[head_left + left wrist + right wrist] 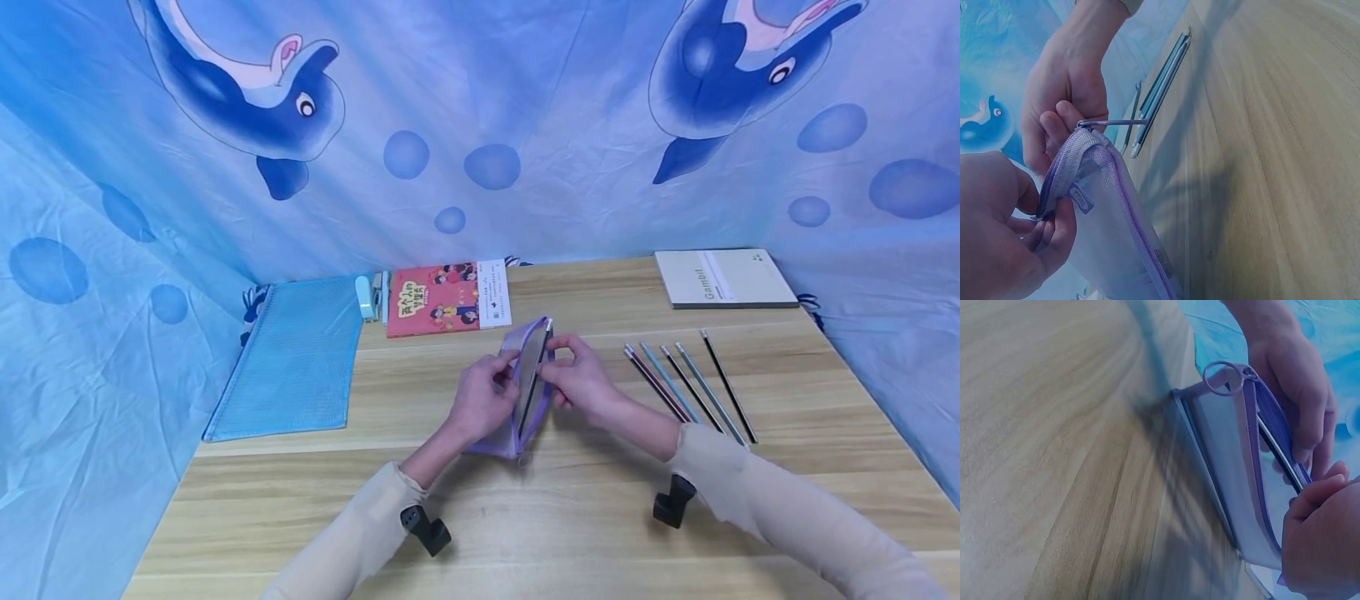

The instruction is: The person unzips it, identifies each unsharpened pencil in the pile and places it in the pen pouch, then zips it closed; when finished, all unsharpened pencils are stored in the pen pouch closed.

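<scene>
A translucent mesh pouch (489, 440) with purple zipper edging stands unzipped between both hands, its mouth spread. My left hand (483, 396) pinches the left rim of the mouth between thumb and fingers, as the left wrist view also shows. A dark pencil (528, 400) lies lengthwise inside the opening, its tip end toward me. At the pouch's right side, my right hand (585, 383) pinches this pencil with thumb and forefinger. A zipper pull ring (1222, 378) hangs at the near end of the pouch. The palm side of the right hand is hidden in the head view.
Several pencils (727, 385) lie fanned out right of the pouch, beneath and beyond the right forearm. Along the back are a blue mesh folder (288, 358), a light blue stapler (365, 297), a red book (435, 304) and a white notebook (675, 279). A dolphin-print curtain (480, 225) borders the table.
</scene>
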The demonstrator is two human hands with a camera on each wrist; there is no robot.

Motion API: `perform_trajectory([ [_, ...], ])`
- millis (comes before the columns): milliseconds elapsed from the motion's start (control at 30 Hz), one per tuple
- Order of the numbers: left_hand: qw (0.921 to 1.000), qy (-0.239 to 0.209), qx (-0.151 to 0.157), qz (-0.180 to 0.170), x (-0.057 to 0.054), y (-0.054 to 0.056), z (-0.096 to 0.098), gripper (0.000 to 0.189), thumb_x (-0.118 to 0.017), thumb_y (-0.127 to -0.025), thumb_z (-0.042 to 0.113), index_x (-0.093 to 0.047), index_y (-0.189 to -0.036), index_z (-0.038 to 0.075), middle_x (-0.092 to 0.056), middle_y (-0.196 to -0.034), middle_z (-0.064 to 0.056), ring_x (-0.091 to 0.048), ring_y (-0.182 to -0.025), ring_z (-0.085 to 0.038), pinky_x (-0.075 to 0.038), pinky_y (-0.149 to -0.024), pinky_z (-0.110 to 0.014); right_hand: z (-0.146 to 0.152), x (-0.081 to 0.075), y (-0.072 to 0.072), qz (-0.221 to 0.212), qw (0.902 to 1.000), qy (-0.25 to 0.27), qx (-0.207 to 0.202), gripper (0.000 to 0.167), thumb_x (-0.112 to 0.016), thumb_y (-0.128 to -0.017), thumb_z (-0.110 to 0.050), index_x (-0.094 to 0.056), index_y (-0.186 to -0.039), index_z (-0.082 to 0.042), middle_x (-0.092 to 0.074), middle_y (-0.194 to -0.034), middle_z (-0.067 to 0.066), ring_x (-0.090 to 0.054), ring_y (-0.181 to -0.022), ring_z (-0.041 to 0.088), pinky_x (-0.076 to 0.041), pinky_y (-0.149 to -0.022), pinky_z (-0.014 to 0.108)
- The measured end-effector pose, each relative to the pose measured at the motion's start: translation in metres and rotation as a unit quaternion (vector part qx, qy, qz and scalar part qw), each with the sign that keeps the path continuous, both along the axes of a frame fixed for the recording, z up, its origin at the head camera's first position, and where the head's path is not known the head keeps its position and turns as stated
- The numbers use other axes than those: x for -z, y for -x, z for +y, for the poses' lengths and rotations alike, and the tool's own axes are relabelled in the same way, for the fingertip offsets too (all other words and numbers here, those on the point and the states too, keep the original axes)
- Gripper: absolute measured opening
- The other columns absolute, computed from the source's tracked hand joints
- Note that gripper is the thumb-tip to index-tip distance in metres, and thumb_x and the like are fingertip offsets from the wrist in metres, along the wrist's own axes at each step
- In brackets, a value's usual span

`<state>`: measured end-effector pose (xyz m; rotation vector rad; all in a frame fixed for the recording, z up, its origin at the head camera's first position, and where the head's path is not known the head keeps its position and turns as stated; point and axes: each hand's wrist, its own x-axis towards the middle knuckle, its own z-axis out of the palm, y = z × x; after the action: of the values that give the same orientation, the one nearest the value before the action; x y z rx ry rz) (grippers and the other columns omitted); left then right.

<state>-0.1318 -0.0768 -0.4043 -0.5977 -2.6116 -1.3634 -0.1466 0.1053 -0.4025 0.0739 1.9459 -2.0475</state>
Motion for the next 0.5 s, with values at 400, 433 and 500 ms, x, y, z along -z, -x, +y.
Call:
perform_trajectory([
  [400,0.9999,0.003,-0.007,-0.008,0.0005,-0.001,0.0006,0.05,-0.063,-0.078,-0.011,-0.062,-0.128,-0.009,-0.065,-0.087,-0.011,-0.062,-0.077,-0.02,-0.056,-0.068,-0.023,-0.0014,-0.001,0.0009,0.025,0.9969,-0.07,-0.028,0.043,-0.06,-0.091,0.004,-0.045,-0.131,0.006,-0.069,-0.087,0.02,-0.049,-0.044,0.011,-0.042,-0.037,0.021],
  [433,0.9999,0.002,-0.008,-0.01,0.0003,-0.0011,0.0005,0.05,-0.063,-0.078,-0.011,-0.062,-0.128,-0.009,-0.065,-0.088,-0.011,-0.062,-0.077,-0.02,-0.056,-0.068,-0.023,-0.0005,-0.0012,0.0011,0.026,0.9965,-0.074,-0.03,0.042,-0.059,-0.091,0.004,-0.046,-0.131,0.006,-0.069,-0.089,0.021,-0.05,-0.044,0.011,-0.043,-0.037,0.021],
  [500,0.9999,0.001,-0.01,-0.011,0.0002,-0.0012,0.0001,0.05,-0.063,-0.078,-0.012,-0.062,-0.128,-0.009,-0.064,-0.087,-0.011,-0.062,-0.077,-0.02,-0.056,-0.068,-0.023,0.0014,-0.0018,0.001,0.027,0.9959,-0.079,-0.034,0.041,-0.057,-0.091,0.004,-0.047,-0.13,0.007,-0.069,-0.093,0.024,-0.051,-0.045,0.011,-0.043,-0.038,0.022],
])
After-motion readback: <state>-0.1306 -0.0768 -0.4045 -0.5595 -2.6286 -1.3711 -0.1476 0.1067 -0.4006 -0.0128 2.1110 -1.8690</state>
